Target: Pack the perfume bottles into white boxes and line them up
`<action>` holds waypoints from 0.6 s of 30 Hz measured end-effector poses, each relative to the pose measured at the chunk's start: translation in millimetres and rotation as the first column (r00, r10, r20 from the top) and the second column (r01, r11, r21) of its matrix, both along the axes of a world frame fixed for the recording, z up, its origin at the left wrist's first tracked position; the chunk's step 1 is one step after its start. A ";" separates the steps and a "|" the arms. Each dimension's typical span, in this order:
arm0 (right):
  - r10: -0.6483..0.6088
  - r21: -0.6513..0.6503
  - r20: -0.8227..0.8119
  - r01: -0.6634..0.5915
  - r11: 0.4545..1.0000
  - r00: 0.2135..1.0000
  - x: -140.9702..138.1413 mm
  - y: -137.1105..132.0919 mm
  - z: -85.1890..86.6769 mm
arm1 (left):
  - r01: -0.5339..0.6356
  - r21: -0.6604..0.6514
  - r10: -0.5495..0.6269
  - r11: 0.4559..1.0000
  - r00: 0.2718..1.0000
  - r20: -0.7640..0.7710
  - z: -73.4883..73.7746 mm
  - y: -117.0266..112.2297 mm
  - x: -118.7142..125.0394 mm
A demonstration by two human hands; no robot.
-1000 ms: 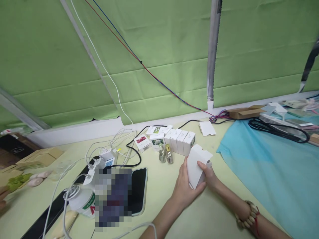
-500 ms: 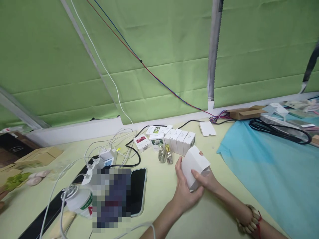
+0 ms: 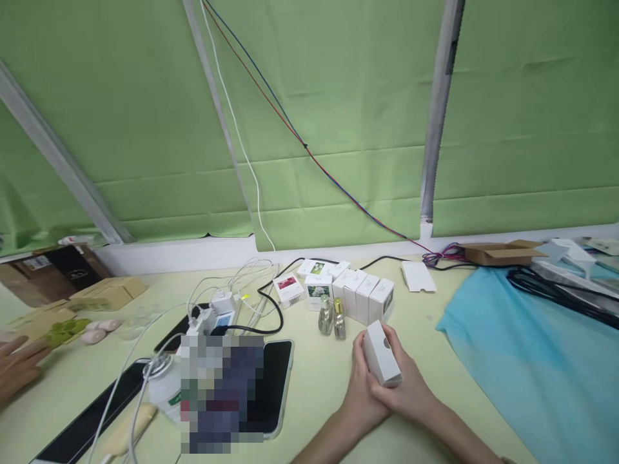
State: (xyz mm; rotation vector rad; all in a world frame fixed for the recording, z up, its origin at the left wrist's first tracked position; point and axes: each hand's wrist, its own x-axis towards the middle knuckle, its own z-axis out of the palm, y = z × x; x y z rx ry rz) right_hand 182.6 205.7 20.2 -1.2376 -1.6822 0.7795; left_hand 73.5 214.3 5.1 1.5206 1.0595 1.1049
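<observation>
A small white cardboard box (image 3: pixel 380 353) is held in both hands above the table, tilted, with a half-round thumb notch at one edge. My left hand (image 3: pixel 362 390) wraps its left side. My right hand (image 3: pixel 410 380) closes round the right side and underside, its thumb near the box's lower end. Just beyond are two small glass bottles: one with a gold cap (image 3: pixel 339 322), the other with a pale cap (image 3: pixel 325 317). Behind them stands a row of white boxes (image 3: pixel 360 293), with a white box bearing a flower picture (image 3: pixel 318 293) at its left end.
A phone (image 3: pixel 278 380) lies left of my hands, near a power strip (image 3: pixel 225 316) with tangled white cables. Blue sheeting (image 3: pixel 522 361) covers the right side. A flat white card (image 3: pixel 418 276) lies at the back. Another person's hand (image 3: pixel 22 367) is at far left.
Both hands have turned the white box, so a narrow side now faces up, and my right hand has shifted its grip. The view has moved, and another person's hand shows at far left.
</observation>
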 end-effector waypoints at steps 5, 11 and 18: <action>-0.094 -0.036 -0.012 0.094 0.995 0.995 -7.2 0.4 -5.8 | -0.040 -0.020 0.041 0.999 0.998 0.040 -2.7 2.2 1.4; -0.048 -0.028 -0.151 0.044 0.999 0.987 -14.5 1.0 -7.0 | 0.006 -0.003 -0.006 1.000 0.994 0.111 1.3 2.2 1.4; -0.027 0.167 -0.207 0.063 0.984 0.978 -5.2 11.2 -18.7 | -0.118 0.034 0.113 0.992 0.986 0.119 2.1 0.2 1.1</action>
